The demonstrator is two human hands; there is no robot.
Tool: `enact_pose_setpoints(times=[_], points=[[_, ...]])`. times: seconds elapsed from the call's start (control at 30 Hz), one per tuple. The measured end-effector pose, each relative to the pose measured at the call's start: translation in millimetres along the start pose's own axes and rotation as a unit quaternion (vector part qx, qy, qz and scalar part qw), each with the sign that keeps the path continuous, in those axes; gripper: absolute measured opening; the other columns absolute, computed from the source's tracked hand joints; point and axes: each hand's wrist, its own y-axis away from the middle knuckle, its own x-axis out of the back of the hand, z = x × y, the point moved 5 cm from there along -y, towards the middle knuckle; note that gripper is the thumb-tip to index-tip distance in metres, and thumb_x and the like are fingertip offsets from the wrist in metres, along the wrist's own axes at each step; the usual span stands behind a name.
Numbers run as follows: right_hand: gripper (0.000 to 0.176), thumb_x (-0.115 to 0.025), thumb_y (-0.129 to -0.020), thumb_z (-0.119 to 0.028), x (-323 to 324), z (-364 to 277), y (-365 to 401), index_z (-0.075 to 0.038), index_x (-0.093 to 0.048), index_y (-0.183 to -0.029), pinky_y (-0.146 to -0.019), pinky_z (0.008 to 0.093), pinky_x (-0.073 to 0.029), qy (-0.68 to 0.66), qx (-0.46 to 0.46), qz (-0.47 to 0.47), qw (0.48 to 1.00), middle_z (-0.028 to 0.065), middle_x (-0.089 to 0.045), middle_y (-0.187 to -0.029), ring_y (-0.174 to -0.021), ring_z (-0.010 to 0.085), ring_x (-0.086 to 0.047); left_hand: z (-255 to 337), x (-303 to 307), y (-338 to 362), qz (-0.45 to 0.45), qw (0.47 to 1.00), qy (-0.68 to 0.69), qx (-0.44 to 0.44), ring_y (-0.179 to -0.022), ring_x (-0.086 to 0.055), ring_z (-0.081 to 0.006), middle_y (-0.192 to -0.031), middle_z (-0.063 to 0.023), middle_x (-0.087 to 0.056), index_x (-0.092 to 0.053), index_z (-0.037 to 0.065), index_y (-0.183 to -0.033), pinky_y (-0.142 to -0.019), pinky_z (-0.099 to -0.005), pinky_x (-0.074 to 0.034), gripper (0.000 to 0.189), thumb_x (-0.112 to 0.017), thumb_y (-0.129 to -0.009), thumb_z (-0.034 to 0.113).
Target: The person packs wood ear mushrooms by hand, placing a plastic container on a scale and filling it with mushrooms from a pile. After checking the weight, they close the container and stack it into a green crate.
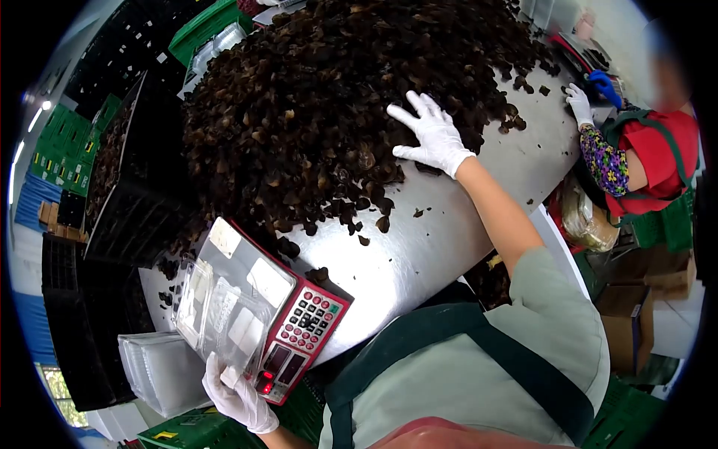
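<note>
The person in a pale green shirt [419,382] and dark apron straps leans over the table [426,239], both hands in white gloves. Nearest me, the left hand [241,396] is bent, its fingers at the near edge of the clear plastic packaging [238,299] — whether they grip it or merely touch it, I cannot tell. That packaging lies across the plate of a red scale [308,322], whose display glows with red digits. Just beside it stands a stack of clear containers [163,374].

Farther in, the right hand [434,138] reaches out with fingers spread wide, at the near right side of a great heap of dark brown, leaf-like pieces [321,112]; the heap covers much of the table, with stray bits scattered over the metal. To the left, a black crate [149,198] stands tilted. Beyond the table's right end, a co-worker in red [662,146] holds out a white-gloved hand [579,105] — and green crates [60,142] rise at the far left.
</note>
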Motion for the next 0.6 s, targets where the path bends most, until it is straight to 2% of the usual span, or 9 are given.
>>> enact_pose_setpoints(times=[0.07,0.1,0.2,0.27,0.4,0.43,0.47,0.53,0.6], points=[[0.074,-0.072,-0.085,-0.053,-9,-11,5,-0.033,-0.047,-0.151,-0.111,0.0616,-0.037,0.024,0.059,-0.032,0.997,0.0167,-0.025,-0.165,-0.149,0.0394,-0.028,-11,0,4,0.031,0.999,0.011,0.007,-0.1,-0.06,-0.0216,-0.108,-0.0095,-0.06,-0.063,-0.001,-0.13,-0.091,-0.0329,-0.049,0.035,-0.064,-0.102,0.019],[0.07,-0.074,-0.086,-0.047,-9,-20,10,-0.032,-0.05,-0.149,-0.109,0.0582,-0.04,0.046,0.054,-0.068,0.995,0.0165,-0.03,-0.162,-0.143,0.0402,-0.036,-15,1,7,0.064,0.998,0.02,0.013,-0.104,-0.06,-0.0217,-0.11,-0.0097,-0.06,-0.063,-0.001,-0.129,-0.093,-0.0333,-0.048,0.032,-0.062,-0.103,0.017],[0.058,-0.076,-0.084,-0.047,-22,-10,23,-0.028,-0.062,-0.137,-0.101,0.0499,-0.047,0.052,0.028,-0.019,0.998,0.0137,-0.046,-0.152,-0.133,0.0341,-0.048,-32,4,19,0.118,0.99,0.061,0.042,-0.11,-0.059,-0.0232,-0.115,-0.0115,-0.059,-0.062,-0.003,-0.129,-0.099,-0.0357,-0.047,0.031,-0.059,-0.104,0.016],[0.045,-0.079,-0.081,-0.042,-32,-4,29,-0.021,-0.072,-0.121,-0.088,0.0412,-0.054,0.056,0.058,0.039,0.996,0.0065,-0.062,-0.129,-0.117,0.0281,-0.059,-35,3,20,0.112,0.992,0.044,0.036,-0.115,-0.059,-0.0255,-0.121,-0.0135,-0.059,-0.06,-0.004,-0.13,-0.104,-0.039,-0.046,0.031,-0.056,-0.105,0.014],[0.036,-0.082,-0.079,-0.028,-27,4,20,-0.014,-0.075,-0.112,-0.079,0.0343,-0.058,-0.035,0.097,0.095,0.99,0.0081,-0.067,-0.111,-0.101,0.0244,-0.067,-33,-12,15,0.072,0.993,0.084,0.042,-0.124,-0.056,-0.0281,-0.129,-0.0158,-0.055,-0.058,-0.005,-0.133,-0.111,-0.0414,-0.042,0.032,-0.054,-0.104,0.01],[0.031,-0.081,-0.079,-0.023,-21,4,15,-0.011,-0.075,-0.107,-0.079,0.0339,-0.058,-0.099,0.076,0.126,0.984,0.0098,-0.067,-0.108,-0.099,0.0258,-0.068,-35,-15,15,0.06,0.992,0.098,0.047,-0.126,-0.055,-0.0284,-0.132,-0.0164,-0.054,-0.058,-0.005,-0.133,-0.113,-0.0418,-0.041,0.032,-0.054,-0.104,0.007],[0.028,-0.08,-0.079,-0.026,-19,6,10,-0.01,-0.075,-0.102,-0.084,0.0348,-0.055,-0.154,0.028,0.131,0.979,0.0076,-0.066,-0.104,-0.097,0.0272,-0.067,-35,-18,13,0.05,0.991,0.112,0.052,-0.129,-0.053,-0.0287,-0.134,-0.017,-0.053,-0.057,-0.004,-0.134,-0.114,-0.0422,-0.04,0.033,-0.054,-0.103,0.005],[0.024,-0.08,-0.083,-0.025,-15,5,-4,-0.007,-0.074,-0.097,-0.082,0.0324,-0.053,-0.25,0.004,0.117,0.961,0.0087,-0.066,-0.098,-0.089,0.026,-0.066,-25,-22,7,0.045,0.991,0.117,0.052,-0.129,-0.053,-0.0288,-0.135,-0.0168,-0.053,-0.058,-0.004,-0.134,-0.114,-0.0424,-0.039,0.035,-0.057,-0.1,0.004],[0.022,-0.077,-0.09,-0.025,-16,-2,-15,-0.004,-0.073,-0.096,-0.08,0.0249,-0.048,-0.386,-0.056,0.077,0.917,0.0001,-0.064,-0.086,-0.083,0.0087,-0.059,-17,-28,2,0.0,0.996,0.085,0.015,-0.127,-0.053,-0.0292,-0.136,-0.0168,-0.052,-0.059,-0.003,-0.132,-0.114,-0.0422,-0.038,0.036,-0.06,-0.097,0.004]])
